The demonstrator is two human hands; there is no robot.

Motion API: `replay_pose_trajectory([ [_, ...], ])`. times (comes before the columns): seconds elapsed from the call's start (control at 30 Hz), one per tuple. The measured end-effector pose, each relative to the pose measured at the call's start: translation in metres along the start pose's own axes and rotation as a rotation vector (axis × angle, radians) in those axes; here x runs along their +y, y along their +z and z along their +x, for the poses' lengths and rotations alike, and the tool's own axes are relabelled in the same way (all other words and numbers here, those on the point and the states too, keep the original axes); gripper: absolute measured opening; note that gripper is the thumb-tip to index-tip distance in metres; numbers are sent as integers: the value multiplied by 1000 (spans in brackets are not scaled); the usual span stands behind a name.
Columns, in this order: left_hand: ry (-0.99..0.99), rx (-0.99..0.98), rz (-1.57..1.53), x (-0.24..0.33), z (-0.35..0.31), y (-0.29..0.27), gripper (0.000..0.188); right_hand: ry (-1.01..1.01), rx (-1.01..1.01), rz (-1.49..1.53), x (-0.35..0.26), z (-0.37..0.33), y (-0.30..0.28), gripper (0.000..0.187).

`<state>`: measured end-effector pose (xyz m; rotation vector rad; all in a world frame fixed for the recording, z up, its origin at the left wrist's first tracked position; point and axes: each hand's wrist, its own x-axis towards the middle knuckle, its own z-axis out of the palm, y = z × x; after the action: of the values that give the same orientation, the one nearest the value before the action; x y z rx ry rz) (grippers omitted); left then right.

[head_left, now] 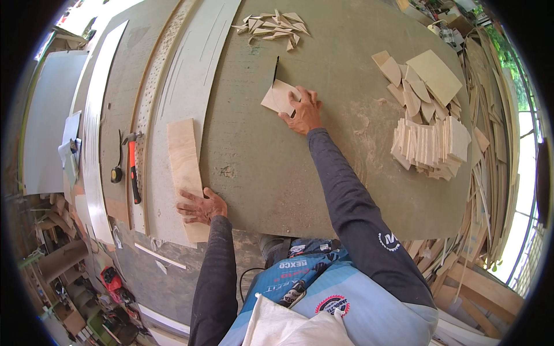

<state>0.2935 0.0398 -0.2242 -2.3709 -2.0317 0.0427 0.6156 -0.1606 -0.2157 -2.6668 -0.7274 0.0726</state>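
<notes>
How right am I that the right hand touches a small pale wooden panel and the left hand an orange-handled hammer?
Not the orange-handled hammer: in the head view, the left hand rests on a long pale plywood strip. The rest stands.

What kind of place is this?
Most likely a woodworking shop. Signs: a row of thin cut wooden pieces on the worktable, a claw hammer and tape measure on the left, and long wooden strips piled along the right.
</notes>
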Motion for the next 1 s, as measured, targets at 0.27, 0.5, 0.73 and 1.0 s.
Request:
replay_pose_trajectory([
  [0.27,-2,5,-4,-1,1,2,94,8,-12,-14,1,2,2,72],
  [0.5,-9,-9,-18,0,1,1,94,25,-5,-17,-1,2,4,72],
  [0.73,-2,0,-34,-3,1,5,94,34,-7,-22,-2,3,1,73],
  [1.0,3,4,-44,-1,0,0,94,-26,38,14,5,1,4,71],
])
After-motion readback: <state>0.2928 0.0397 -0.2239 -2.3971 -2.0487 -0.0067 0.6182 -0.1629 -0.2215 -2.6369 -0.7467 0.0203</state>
